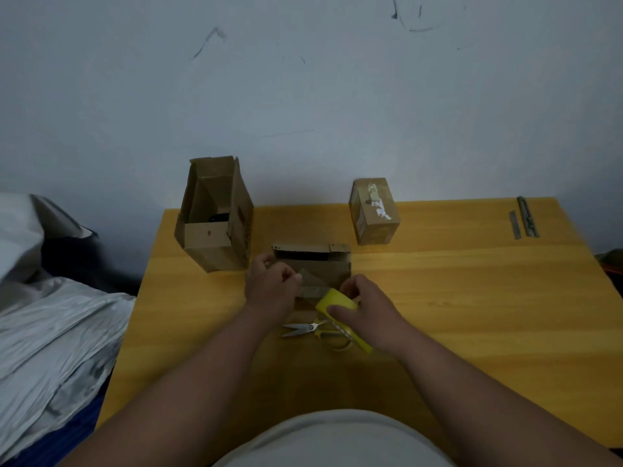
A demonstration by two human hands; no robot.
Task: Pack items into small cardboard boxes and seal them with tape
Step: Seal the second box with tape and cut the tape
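A small open box (312,264) lies on the table (472,298), its flap toward the person. The left hand (269,284), at the box's left front, pinches a strip of tape with curled fingers (290,274). The right hand (364,308), at the box's right front, grips a yellow tape roll (332,303). Scissors (313,328) lie just in front of the box. A tall open box (215,214) stands behind-left of it; a sealed box (374,210) stands behind-right.

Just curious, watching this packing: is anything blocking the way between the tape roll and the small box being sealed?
Nothing visible does. The right hand holds the yellow tape roll right beside the small box; the left hand pinches something at the box.
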